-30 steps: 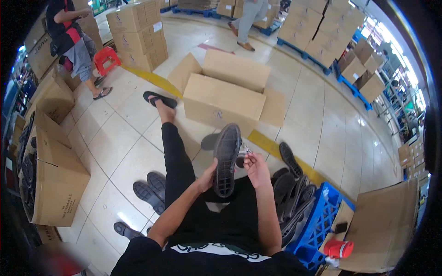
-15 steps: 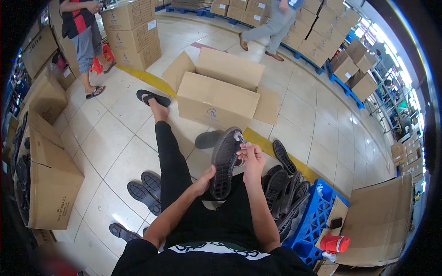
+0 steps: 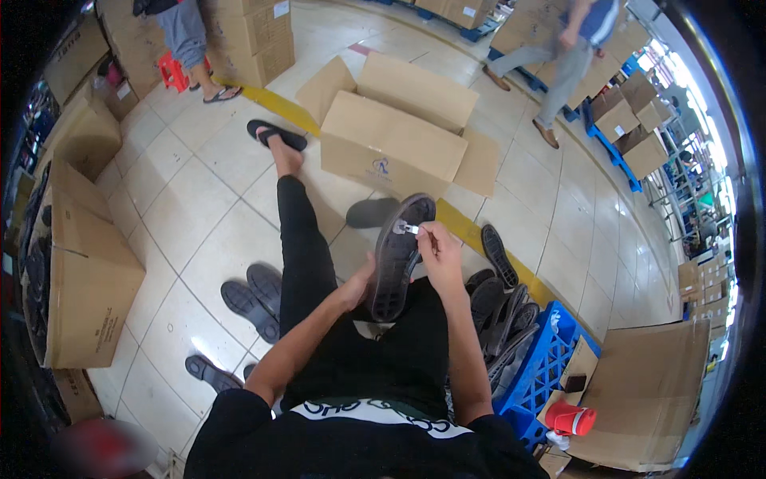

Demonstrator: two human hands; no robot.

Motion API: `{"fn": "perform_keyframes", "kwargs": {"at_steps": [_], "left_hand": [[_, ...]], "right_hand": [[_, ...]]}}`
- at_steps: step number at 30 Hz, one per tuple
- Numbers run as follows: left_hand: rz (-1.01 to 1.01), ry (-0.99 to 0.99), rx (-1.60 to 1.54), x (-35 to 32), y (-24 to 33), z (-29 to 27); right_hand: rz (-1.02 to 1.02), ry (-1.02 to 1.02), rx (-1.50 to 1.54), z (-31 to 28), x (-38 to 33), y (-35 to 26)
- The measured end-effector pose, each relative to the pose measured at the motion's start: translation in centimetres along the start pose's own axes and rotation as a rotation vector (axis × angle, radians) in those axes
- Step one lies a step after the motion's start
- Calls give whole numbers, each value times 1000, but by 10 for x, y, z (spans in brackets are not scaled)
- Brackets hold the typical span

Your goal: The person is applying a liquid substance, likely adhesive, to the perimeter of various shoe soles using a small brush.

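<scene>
A dark brown shoe sole (image 3: 388, 275) is held up over my lap, its hollow, ribbed side facing me. My left hand (image 3: 357, 287) is closed round its lower left edge. The fingers of my right hand (image 3: 439, 251) pinch a small flat silvery strip (image 3: 410, 229), whose exact kind I cannot make out. Its tip touches a whitish patch (image 3: 400, 227) inside the upper part of the sole. Beyond my left hand, another dark sole (image 3: 369, 214) lies on the floor. By my right leg is a heap of soles (image 3: 499, 315), with a single sole (image 3: 498, 255) just past it.
An open cardboard box (image 3: 387, 152) stands ahead. A blue pallet (image 3: 538, 359) at right carries a red jug (image 3: 570, 418). More soles (image 3: 252, 299) lie left of my leg, near a carton (image 3: 100, 275). One person (image 3: 554, 68) walks at upper right; another person (image 3: 185, 36) stands upper left.
The sole sits slightly higher and more to the right in view. My right hand has moved the strip lower inside it. The walking person has gone further right.
</scene>
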State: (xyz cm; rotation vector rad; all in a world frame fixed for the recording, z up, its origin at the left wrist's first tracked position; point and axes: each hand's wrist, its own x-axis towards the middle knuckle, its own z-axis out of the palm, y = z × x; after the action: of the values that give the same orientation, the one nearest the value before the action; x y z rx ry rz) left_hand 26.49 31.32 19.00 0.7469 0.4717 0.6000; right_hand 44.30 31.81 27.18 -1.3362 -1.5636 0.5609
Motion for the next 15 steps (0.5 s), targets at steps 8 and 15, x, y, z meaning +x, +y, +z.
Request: {"fn": "perform_keyframes", "kwargs": {"at_steps": [8,15], "left_hand": [[15,138,-112,3,5,-5],[131,51,-277,4,8,-17]], "right_hand": [[3,-303,-61,12,-35,-14],[112,-306,-64,21,-96,-13]]}}
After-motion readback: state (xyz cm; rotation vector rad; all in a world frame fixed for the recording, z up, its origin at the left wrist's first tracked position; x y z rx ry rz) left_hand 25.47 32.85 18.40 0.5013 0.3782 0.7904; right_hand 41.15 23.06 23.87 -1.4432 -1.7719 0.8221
